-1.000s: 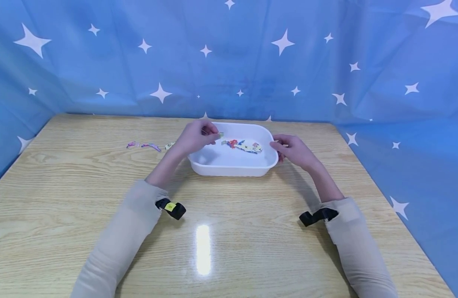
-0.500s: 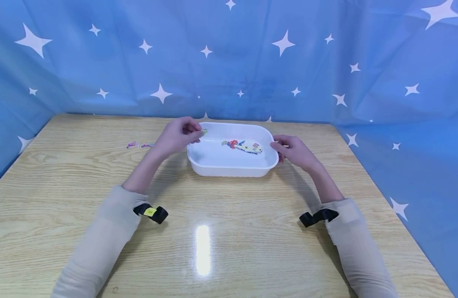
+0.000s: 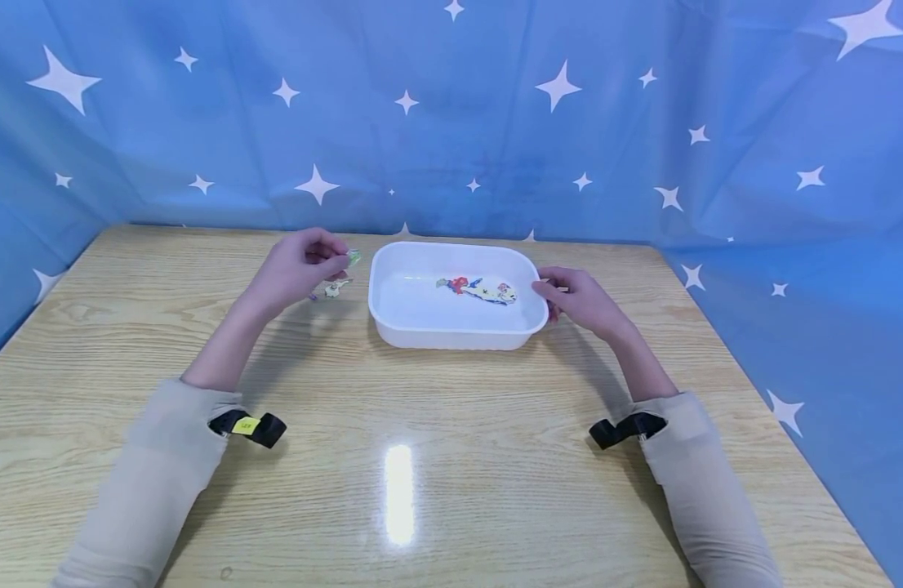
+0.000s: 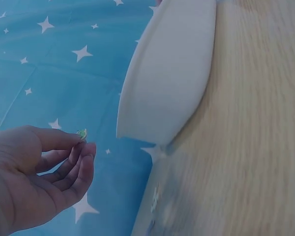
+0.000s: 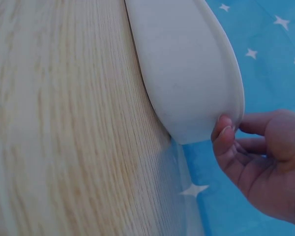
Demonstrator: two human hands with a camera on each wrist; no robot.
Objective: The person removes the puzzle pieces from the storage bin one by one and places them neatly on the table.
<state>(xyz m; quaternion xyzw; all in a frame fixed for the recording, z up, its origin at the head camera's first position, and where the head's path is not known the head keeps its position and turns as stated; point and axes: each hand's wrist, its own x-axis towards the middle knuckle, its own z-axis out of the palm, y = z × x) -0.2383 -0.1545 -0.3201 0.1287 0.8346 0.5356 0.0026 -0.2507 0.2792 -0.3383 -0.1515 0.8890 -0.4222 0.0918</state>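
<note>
Between thumb and fingertips my left hand pinches a small flat green cut-out, raised over the table left of a white plastic tub. The left wrist view shows the same green cut-out at the fingertips, apart from the tub wall. My right hand grips the tub's right rim; in the right wrist view its thumb and fingers pinch that edge. Inside the tub lie several colourful flat cut-outs, red, blue, green and pale yellow, close together on the floor.
A pale cut-out lies on the wooden table just under my left hand, with a purple scrap beside it. A blue star-patterned curtain hangs behind the table. Dark straps sit on both wrists.
My left hand has moved left, out from over the tub, carrying the green cut-out with it. It now covers most of the purple pieces on the table. The right hand and tub have stayed put.
</note>
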